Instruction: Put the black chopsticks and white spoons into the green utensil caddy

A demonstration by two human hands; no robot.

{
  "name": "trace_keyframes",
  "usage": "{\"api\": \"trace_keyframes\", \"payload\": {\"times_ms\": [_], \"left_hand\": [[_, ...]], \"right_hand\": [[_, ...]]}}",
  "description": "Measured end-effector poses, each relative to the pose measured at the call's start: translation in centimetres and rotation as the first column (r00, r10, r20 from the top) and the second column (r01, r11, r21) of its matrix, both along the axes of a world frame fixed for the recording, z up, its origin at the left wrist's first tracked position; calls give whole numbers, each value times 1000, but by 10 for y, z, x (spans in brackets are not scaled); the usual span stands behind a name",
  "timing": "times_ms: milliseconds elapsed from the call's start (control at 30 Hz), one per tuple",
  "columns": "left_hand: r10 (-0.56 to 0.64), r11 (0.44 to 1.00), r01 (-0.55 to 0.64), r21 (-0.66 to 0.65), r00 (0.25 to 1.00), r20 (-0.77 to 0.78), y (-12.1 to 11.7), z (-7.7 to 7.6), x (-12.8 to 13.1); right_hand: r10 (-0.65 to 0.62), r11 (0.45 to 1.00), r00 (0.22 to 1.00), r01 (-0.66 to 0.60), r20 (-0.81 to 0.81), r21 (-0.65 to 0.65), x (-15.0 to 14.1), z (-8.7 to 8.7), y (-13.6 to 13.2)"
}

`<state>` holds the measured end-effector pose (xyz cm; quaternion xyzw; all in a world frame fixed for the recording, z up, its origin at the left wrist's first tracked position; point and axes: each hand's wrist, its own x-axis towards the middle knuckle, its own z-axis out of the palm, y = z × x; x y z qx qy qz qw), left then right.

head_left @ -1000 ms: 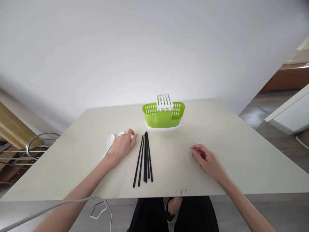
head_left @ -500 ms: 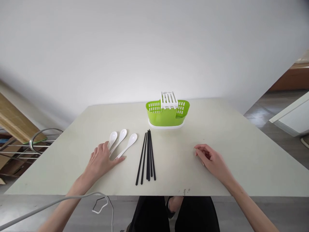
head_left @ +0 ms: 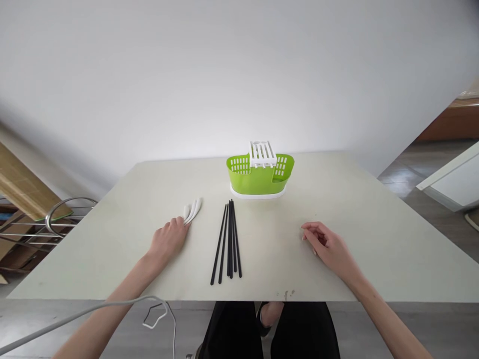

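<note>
Three white spoons [head_left: 193,209] are bunched together, their bowls poking out past the fingers of my left hand [head_left: 171,238], which is closed around the handles. The handles are hidden inside that hand. Just to the right, several black chopsticks [head_left: 229,244] lie loosely side by side on the table. My right hand [head_left: 325,244] rests on the tabletop to the right of the chopsticks, fingers curled with nothing in them. Behind the chopsticks stands a green utensil basket [head_left: 258,185] with a white slatted piece [head_left: 262,154] across its middle and a white base.
The pale table [head_left: 374,249] backs onto a white wall. A grey cable [head_left: 90,310] crosses my left forearm near the front edge. At the left are a metal rack [head_left: 56,224] and a bamboo board [head_left: 30,187]. My legs are under the table's front edge.
The left hand came back to the handles, then closed and gathered the three fanned-out spoons into one bunch. The right hand, chopsticks and basket stay where they were; the view shifted slightly.
</note>
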<state>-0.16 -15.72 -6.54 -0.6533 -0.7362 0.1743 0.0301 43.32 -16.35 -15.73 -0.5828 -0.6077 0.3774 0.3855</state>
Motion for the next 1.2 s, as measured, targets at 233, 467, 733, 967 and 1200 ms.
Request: {"api": "trace_keyframes", "payload": {"times_ms": [233,467,733,967,1200], "left_hand": [[-37,998,34,56,998,49,-5,9,9],[-189,981,192,2,967,168,-11,29,97],[-408,905,424,-13,878,252,9,2,213],[-459,889,449,94,871,177,8,-28,248],[-478,878,476,47,871,115,2,-38,259]], "right_hand": [[3,1000,1000,-3,7,22,-2,4,0],[11,1000,1000,-10,-20,30,-2,5,1],[-17,1000,992,20,-128,22,1,-2,6],[-106,991,989,114,-99,74,2,6,4],[-97,991,992,103,-83,83,3,6,6]]}}
